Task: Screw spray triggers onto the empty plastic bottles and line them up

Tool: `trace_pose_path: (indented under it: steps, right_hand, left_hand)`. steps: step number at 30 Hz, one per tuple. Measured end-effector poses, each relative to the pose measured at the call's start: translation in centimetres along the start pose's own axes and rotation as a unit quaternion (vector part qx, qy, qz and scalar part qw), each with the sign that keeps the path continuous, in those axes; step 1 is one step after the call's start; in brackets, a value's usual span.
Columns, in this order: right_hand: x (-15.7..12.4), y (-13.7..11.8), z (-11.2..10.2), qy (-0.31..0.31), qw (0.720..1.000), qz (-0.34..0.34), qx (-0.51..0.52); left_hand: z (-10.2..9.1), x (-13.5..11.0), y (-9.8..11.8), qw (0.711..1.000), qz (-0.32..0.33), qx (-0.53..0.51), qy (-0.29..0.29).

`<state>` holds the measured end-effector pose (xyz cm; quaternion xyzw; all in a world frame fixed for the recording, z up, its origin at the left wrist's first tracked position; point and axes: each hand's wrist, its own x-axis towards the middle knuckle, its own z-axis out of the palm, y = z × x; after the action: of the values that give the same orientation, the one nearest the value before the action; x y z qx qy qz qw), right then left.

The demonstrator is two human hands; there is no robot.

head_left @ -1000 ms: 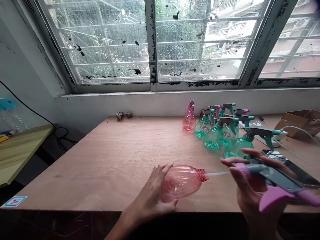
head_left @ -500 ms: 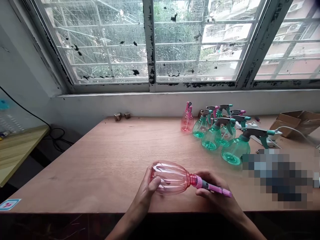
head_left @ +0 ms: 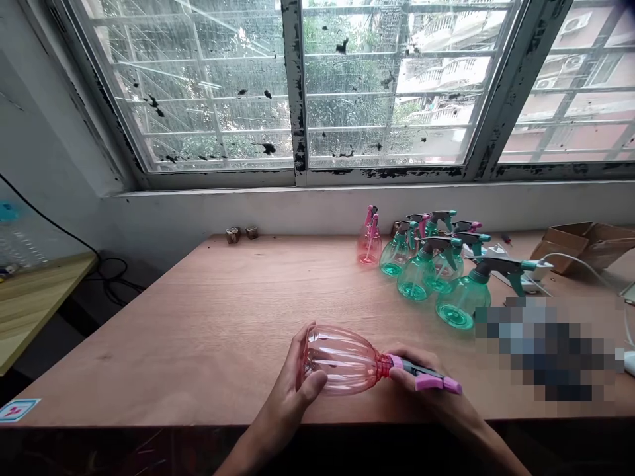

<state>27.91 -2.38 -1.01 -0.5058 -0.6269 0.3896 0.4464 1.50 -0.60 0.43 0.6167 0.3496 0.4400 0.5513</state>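
Note:
A clear pink spray bottle lies on its side in my two hands, above the front of the table, its neck pointing right. My left hand is wrapped round the bottle's base, with the thumb on the near side. At the neck, my right hand grips the pink collar of the grey and pink spray head. Collar and bottle neck meet; how tightly they are joined I cannot tell. The pink trigger sticks out toward me below the right fingers. Part of the right fingers is hidden behind the spray head.
Several green spray bottles stand at the back right, beside pink ones. Behind them to the right are an open cardboard box and a white cable. Two small brown blocks sit near the wall. A sticker marks the front left corner.
The spray head has turned about the bottle's axis, so its pink trigger now shows toward me. My left hand has shifted slightly on the base. The view has tilted a little.

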Motion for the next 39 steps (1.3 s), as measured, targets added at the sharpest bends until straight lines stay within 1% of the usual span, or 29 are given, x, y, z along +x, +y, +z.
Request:
trace_pose_path:
  steps: [3, 6, 8, 12, 14, 16, 20, 24, 26, 28, 30, 32, 34, 39]
  right_hand:
    - [0.1, -0.1, 0.0, -0.005, 1.0, -0.002, 0.017]
    - [0.1, 0.0, 0.0, 0.003, 0.999, -0.006, 0.053]
    - [0.2, 0.1, 0.0, -0.006, 0.998, -0.012, 0.063]
    - [0.4, 0.5, -0.3, -0.047, 0.998, -0.018, 0.042]
    - [0.5, 0.6, -0.3, -0.049, 0.998, -0.011, 0.032]
    - [0.4, 0.6, -0.2, -0.029, 0.999, 0.002, 0.043]
    - [-0.1, 0.5, 0.3, 0.023, 0.991, 0.028, 0.126]
    - [-0.2, 0.7, 0.4, 0.027, 0.982, 0.039, 0.18]
    - [-0.2, 0.8, 0.3, 0.023, 0.978, 0.044, 0.201]
    - [-0.1, 0.9, 0.3, 0.015, 0.975, 0.053, 0.213]
    - [-0.1, 0.8, 0.3, 0.007, 0.975, 0.055, 0.214]
    - [0.0, 0.7, 0.3, 0.004, 0.976, 0.049, 0.21]
    - [0.0, 0.7, 0.4, 0.01, 0.976, 0.048, 0.214]
    - [-0.1, 1.1, 0.6, 0.026, 0.977, 0.061, 0.205]
  left_hand:
    - [0.1, 0.1, -0.1, 1.0, 0.0, -0.004, -0.005]
    - [0.2, 0.1, -0.1, 1.0, -0.007, -0.014, -0.016]
    - [0.2, 0.1, -0.1, 1.0, -0.012, -0.017, -0.023]
    - [0.3, 0.0, 0.0, 1.0, -0.006, -0.01, -0.012]
    - [0.3, 0.0, 0.0, 1.0, -0.005, -0.006, -0.009]
    - [0.3, 0.0, 0.0, 1.0, -0.007, -0.01, -0.014]
    - [0.0, 0.1, 0.0, 0.998, -0.026, -0.019, -0.052]
    - [-0.2, -0.1, -0.4, 0.996, -0.048, 0.009, -0.073]
    - [-0.2, -0.2, -0.9, 0.997, -0.028, 0.018, -0.076]
    - [-0.1, -0.2, -1.4, 0.996, 0.01, 0.041, -0.077]
    - [0.1, -0.1, -1.7, 0.993, 0.042, 0.086, -0.074]
    - [0.1, 0.0, -1.8, 0.987, 0.058, 0.135, -0.07]
    - [0.1, 0.1, -1.5, 0.984, 0.059, 0.156, -0.063]
    - [0.0, -0.1, -0.8, 0.989, 0.028, 0.135, -0.046]
